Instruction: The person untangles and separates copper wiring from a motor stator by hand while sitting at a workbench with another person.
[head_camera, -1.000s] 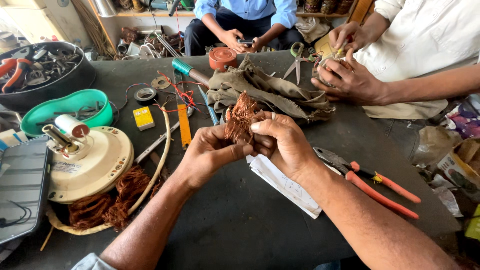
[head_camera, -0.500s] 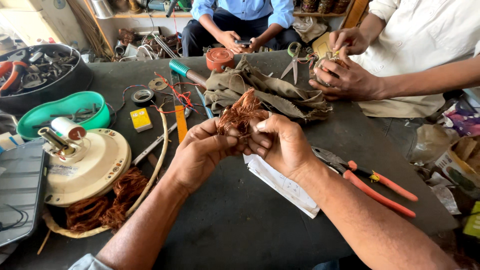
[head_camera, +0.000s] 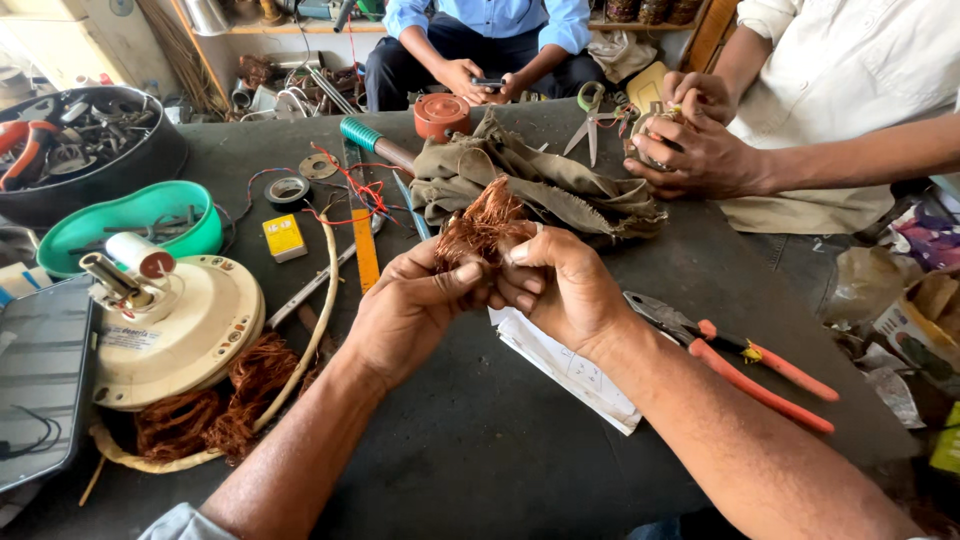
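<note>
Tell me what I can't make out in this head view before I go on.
- Lower part of the copper wire bundle: hidden behind the left hand and right hand.
- Paper sheet: partly under the right hand.
- Pliers: jaw tips hidden behind the right wrist.
- Dark tray: cut off by the left edge.

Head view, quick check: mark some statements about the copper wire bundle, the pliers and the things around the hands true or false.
1. Both hands, left hand and right hand, grip the copper wire bundle. True.
2. The orange-handled pliers are in the right hand. False: they lie on the table, right of it.
3. A white paper lies under the hands. True.
4. The green bowl sits right of the pliers. False: it is far left.
5. The cream motor housing is left of the left hand. True.
</note>
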